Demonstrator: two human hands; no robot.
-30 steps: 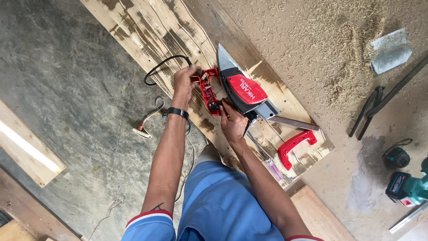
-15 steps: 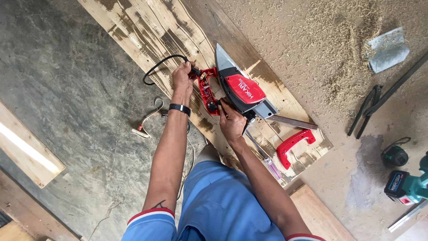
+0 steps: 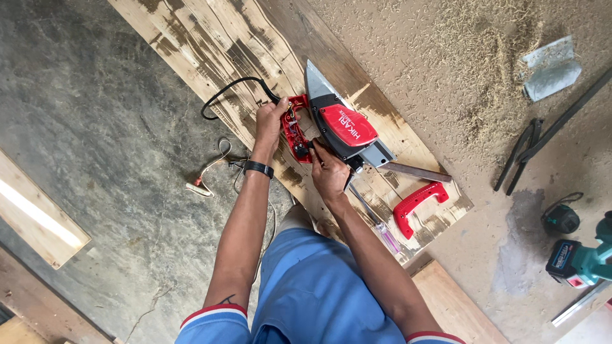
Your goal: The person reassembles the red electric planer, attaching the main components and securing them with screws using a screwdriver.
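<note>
Planer [image 3: 341, 130], red and grey, lies on its side on a worn plank [image 3: 210, 44], its opened handle half hidden by fingers. Left hand [image 3: 271, 121] clasps the handle shell; right hand [image 3: 328, 172] pinches beside it, contact unclear. Cord [image 3: 233, 89] loops past the plank's edge. Sawdust-strewn concrete floor [image 3: 83, 108] spreads around.

Blue shorts [image 3: 319, 293], striped sleeve cuffs [image 3: 213, 314], black wristband [image 3: 258, 168].

One head-worn view — looking steeply down, fairly near, over the wooden board [image 3: 210, 44] and floor [image 3: 83, 114].
</note>
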